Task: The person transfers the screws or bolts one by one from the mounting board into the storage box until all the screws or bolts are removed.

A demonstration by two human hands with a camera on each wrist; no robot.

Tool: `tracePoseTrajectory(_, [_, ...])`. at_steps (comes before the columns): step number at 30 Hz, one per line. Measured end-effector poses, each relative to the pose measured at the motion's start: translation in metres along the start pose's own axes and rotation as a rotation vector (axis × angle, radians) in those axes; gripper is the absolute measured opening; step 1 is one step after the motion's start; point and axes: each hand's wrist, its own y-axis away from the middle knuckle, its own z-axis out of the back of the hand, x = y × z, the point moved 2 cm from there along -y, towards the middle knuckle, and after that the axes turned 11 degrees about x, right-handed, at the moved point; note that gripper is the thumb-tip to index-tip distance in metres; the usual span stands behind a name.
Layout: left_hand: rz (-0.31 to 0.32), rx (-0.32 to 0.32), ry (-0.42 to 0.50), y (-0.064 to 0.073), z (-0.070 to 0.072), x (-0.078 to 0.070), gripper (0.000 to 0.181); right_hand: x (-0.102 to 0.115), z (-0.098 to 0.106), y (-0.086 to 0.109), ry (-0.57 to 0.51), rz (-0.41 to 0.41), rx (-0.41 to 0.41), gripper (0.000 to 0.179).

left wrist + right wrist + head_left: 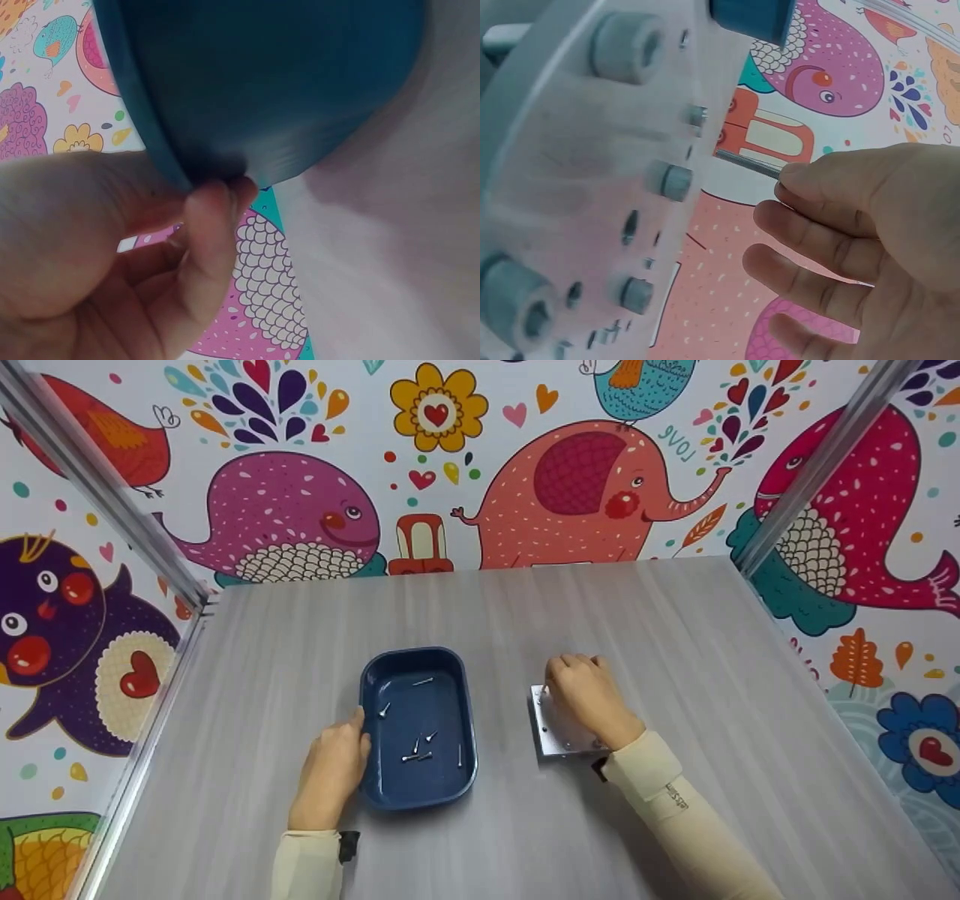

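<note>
My left hand [332, 771] grips the left rim of a dark blue plastic tray [471, 720]. In the left wrist view, thumb and fingers pinch the edge of the tray [300, 142]. Several silver screws [417, 757] lie scattered on the tray's floor. To the right, my right hand [589, 697] is over a square metal plate [556, 741] with holes. The right wrist view shows thumb and index finger pinching a thin screw [748, 163], its shaft pointing at the plate and its head hidden by the fingers. Socket-head bolts [676, 181] stand in the plate.
Tray and plate sit apart on a grey wood-grain table [510, 630]. Cartoon-printed panels [300, 517] enclose the back and sides, with metal frame posts [817, 472] at the corners.
</note>
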Motion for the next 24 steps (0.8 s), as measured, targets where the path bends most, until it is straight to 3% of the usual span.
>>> tracePoseTrajectory(3, [-0.020, 0.074, 0.008, -0.018, -0.035, 0.046, 0.042, 0.002, 0.004, -0.001, -0.010, 0.007, 0.000, 0.004])
tracePoseTrajectory(5, [-0.020, 0.067, 0.013, -0.021, -0.043, 0.053, 0.042, 0.004, 0.007, -0.002, -0.018, 0.015, -0.001, 0.005])
tracePoseTrajectory(13, [0.024, 0.065, 0.003, -0.020, -0.042, 0.047, 0.042, 0.016, 0.019, -0.011, -0.025, 0.071, -0.039, 0.008])
tracePoseTrajectory(24, [0.014, 0.054, 0.013, -0.020, -0.044, 0.049, 0.042, 0.043, 0.033, -0.030, -0.099, 0.103, 0.003, 0.003])
